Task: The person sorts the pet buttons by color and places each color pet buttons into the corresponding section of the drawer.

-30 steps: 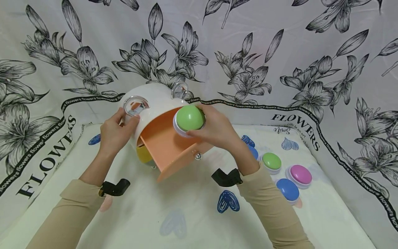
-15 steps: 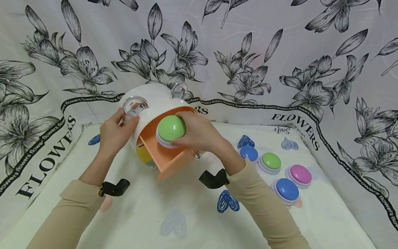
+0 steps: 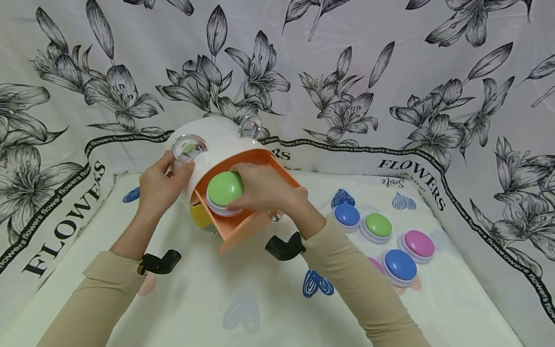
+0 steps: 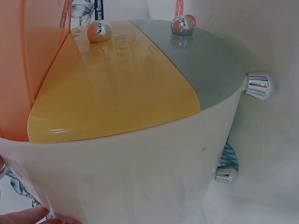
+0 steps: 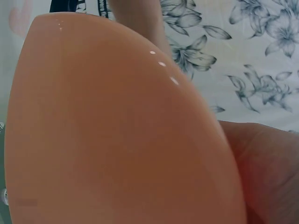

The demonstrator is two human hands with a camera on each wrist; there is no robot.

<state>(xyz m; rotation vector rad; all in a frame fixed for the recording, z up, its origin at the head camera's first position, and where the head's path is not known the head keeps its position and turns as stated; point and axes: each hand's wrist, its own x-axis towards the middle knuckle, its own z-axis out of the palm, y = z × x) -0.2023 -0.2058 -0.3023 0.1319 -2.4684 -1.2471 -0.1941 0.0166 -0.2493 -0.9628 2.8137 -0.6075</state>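
Observation:
A white rounded storage box (image 3: 214, 129) lies tipped toward me with its orange drawer (image 3: 246, 231) pulled out. My right hand (image 3: 266, 189) grips a green domed push button (image 3: 225, 189) with a white base, low inside that drawer. My left hand (image 3: 162, 185) pinches the box's left side beside a clear round fitting (image 3: 189, 147). In the left wrist view, a yellow drawer front (image 4: 112, 93) and a grey-green one (image 4: 205, 60) carry silver knobs, with my fingertips (image 4: 28, 215) at the lower left. The orange drawer front (image 5: 117, 121) fills most of the right wrist view, hiding the button.
Right of the box, several more domed buttons stand on the pale cloth: blue (image 3: 347, 214), green (image 3: 378, 225), pink (image 3: 419, 243) and another blue (image 3: 401, 264). My right sleeve partly covers another pink one (image 3: 376, 263). Flower-printed fabric (image 3: 338, 96) rises behind everything.
My right hand has carried the green button left and down, from above the orange drawer to deep inside it. The left hand and the box have stayed put.

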